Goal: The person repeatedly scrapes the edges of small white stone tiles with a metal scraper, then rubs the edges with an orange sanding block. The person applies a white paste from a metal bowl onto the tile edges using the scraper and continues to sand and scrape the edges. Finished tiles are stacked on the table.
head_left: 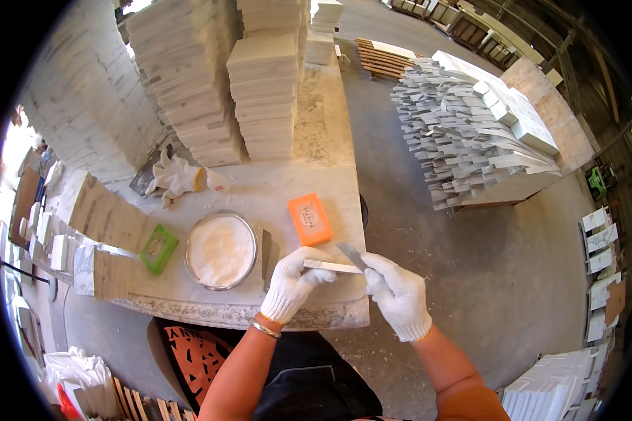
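Note:
My left hand (286, 284), in a white knit glove, is closed on a thin white stone tile (336, 266) seen edge-on above the table's near right corner. In my gloved right hand (400, 295) is a flat grey blade (350, 254), like a putty knife, pinched between thumb and fingers; its handle is hidden. The blade meets or overlaps the tile's right end. Just beyond my left hand lies an orange block-shaped pack (310, 219). A round metal dish (188, 261) of white powder sits to the left, with a narrow grey metal strip (266, 254) beside it.
Tall stacks of marble tiles (267, 105) stand along the table's back. A green pack (159, 250) lies left of the dish; spare white gloves (174, 175) lie behind it. Right of the table edge, a large pile of stone strips (463, 140) stands on the floor.

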{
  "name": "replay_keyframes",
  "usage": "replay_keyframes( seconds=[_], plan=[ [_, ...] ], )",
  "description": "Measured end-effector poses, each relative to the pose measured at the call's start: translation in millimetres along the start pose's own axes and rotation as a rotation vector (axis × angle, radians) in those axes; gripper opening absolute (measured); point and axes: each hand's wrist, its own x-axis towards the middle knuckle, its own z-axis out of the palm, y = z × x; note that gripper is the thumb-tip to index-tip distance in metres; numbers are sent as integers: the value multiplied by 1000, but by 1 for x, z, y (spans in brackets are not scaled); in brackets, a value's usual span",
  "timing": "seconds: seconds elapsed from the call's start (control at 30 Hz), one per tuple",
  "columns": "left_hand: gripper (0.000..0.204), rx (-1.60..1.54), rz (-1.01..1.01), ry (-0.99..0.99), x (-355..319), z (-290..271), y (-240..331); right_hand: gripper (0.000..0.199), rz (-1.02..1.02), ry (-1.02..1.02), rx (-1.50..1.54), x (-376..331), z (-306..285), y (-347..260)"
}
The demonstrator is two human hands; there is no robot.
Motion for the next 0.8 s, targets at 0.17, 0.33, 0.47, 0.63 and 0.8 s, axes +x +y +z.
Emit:
replay_keyframes(
  seconds=[0.17, 0.33, 0.47, 0.63, 0.8],
  plan=[
    [22, -42, -23, 13, -1, 1, 2, 30, -42, -36, 2, 0, 0, 1],
    [21, 42, -18, 15, -2, 0, 3, 28, 110, -42, 80, -7, -5, 5],
    [20, -2, -4, 15, -2, 1, 5, 28, 15, -25, 7, 0, 9, -11],
    [21, 39, 33, 6, -2, 1, -1, 33, 49, -67, 89, -7, 5, 3],
    [23, 215, 100, 25, -12, -6, -12, 40, 590, 13, 502, -8, -32, -1]
  ],
)
